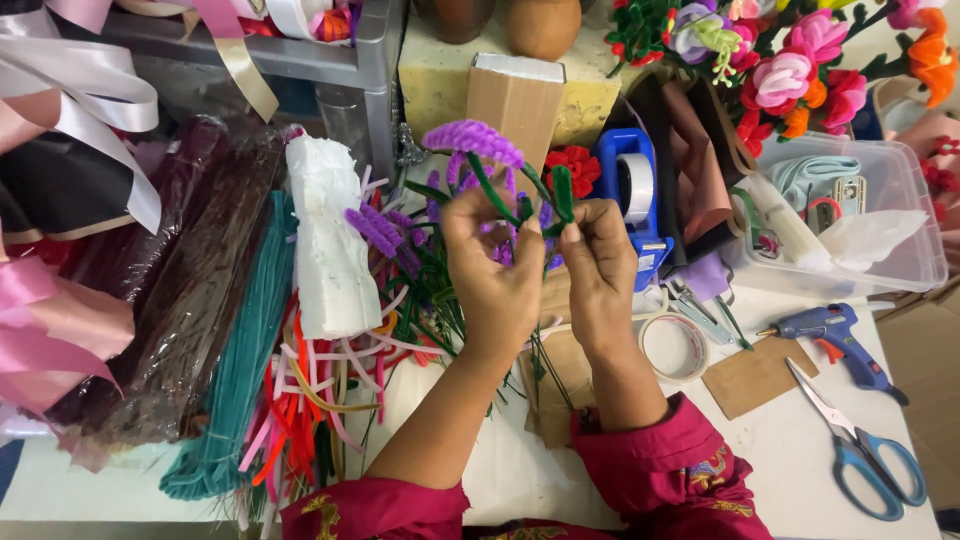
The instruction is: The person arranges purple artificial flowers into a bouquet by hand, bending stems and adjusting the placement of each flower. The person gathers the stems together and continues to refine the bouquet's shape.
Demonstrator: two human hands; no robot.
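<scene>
Sleeves: magenta cloth with gold embroidery, seen at the bottom edge, both forearms raised over the white table.
Left hand: closed on the green pipe-cleaner stem, pinched between thumb and fingers.
Right hand: fingertips pinched on a green pipe-cleaner leaf, just beside the stem.
Purple pipe-cleaner flower spike: carried at the top of the stem, held above the table, between the hands and the cardboard box.
Finished purple spikes: laid on the table left of the left hand, beside a white foam block.
Loose pipe cleaners: piled in mixed colours at lower left, next to a teal bundle.
Blue tape dispenser: placed behind the right hand.
Tape roll: flat on the table, right of the right wrist.
Blue glue gun, scissors: at the right, well apart from the hands.
</scene>
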